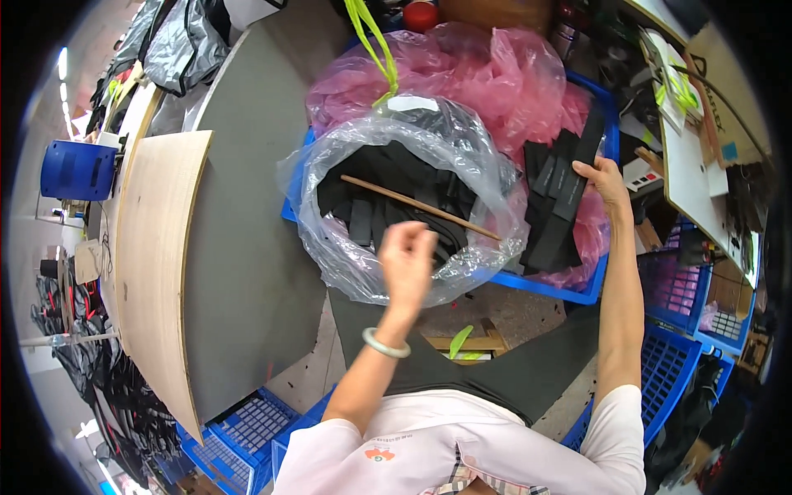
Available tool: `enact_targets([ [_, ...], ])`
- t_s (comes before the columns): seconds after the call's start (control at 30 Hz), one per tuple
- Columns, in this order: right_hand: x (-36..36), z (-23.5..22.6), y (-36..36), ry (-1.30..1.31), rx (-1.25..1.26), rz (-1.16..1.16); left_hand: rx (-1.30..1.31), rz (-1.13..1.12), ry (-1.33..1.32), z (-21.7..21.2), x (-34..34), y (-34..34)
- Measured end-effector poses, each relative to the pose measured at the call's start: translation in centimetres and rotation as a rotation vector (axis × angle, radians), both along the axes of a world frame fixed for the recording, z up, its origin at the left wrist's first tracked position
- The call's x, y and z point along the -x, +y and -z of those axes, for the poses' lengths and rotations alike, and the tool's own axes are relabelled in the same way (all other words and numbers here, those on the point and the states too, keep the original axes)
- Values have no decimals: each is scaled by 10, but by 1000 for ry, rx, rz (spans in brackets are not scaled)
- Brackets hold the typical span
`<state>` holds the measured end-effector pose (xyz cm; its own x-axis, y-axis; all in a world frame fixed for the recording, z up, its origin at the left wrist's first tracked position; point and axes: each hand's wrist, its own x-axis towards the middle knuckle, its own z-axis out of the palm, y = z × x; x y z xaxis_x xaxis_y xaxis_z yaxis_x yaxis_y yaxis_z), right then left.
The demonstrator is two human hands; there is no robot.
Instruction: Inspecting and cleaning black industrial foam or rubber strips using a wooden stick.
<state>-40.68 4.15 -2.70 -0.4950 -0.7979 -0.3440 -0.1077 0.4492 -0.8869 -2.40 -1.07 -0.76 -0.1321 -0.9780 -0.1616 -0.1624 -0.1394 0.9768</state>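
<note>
"Pale shirt (528, 445) closest to the camera, then dark trousers (528, 363) across the lap. What about the hands?"

"Left hand (408, 252), above the near side of a clear plastic bag (318, 247). Its fingers curl in toward the palm, but it's blurred, so whether it pinches anything can't be told. There's a pale bracelet (386, 343) on that wrist."

"And the right hand (601, 180)?"

"Nearly closed: thumb over the edge of a long black strip (591, 132), fingers bent beside it and partly hidden."

"Where does that strip lie?"

"On the right of a pile of black strips (551, 223), over pink plastic (520, 70) in a blue crate (611, 115). The clear bag is just left of the pile, its mouth spread wide."

"Anything in the bag?"

"Dark pieces (388, 161), with a thin wooden stick (417, 205) slanting across above them. A yellow-green tie (381, 54) rises from the bag's far side."

"And to the left?"

"Grey counter (256, 223), beside the bag, with a light wooden board (161, 264) along its outer edge."
</note>
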Motion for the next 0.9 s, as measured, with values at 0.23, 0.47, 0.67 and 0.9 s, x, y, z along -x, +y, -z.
enact_targets([
  [0.23,-102,-17,-9,111,311,64,190,92,-1257,68,-105,-106],
  [0.47,-250,-57,31,40,443,-285,-609,-9,40,-10,-84,-67],
  [0.67,-287,-83,39,544,768,-568,-670,306,389,-63,-73,-3],
  [0.9,-273,-91,83,180,633,-836,-812,531,365,-45,-80,37],
])
